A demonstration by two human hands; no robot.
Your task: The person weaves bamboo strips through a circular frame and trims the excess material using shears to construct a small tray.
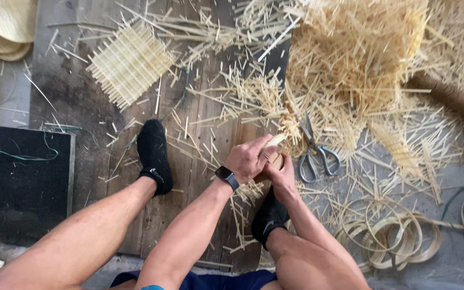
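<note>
- Dark, worn wooden plank floor (81, 102) across the left and middle of the scene, grey concrete beyond it on the right; rough, littered footing, crowded with offcuts.
- Big loose heap of pale straw-coloured bamboo splints (355, 59) far right, spilling toward the middle.
- Black mat with a metal edge (20, 177) at near left, a green cord lying across it.
- Square woven lattice of pale bamboo strips (130, 62) far left, lying flat on the planks.
- Coils of thin flat bamboo banding (388, 236) near right.
- Stack of round woven bamboo discs (4, 24) in the far left corner.
- Steel scissors with grey handles (313, 153) just right of the hands, blades pointing away.
- Left hand (249, 158), black watch on the wrist, closed over the top of a small pale bamboo piece (274, 144); right hand (281, 174) closed beneath it, gripping the same piece.
- Small pale bamboo piece held at the middle of the scene, above the right foot in a black sock; mostly hidden, exact shape hard to tell.
- Probably light, stiff and dry, springy in thin strips, apt to splinter or snap if bent sharply; best gripped close to the worked end, clear of cut edges.
</note>
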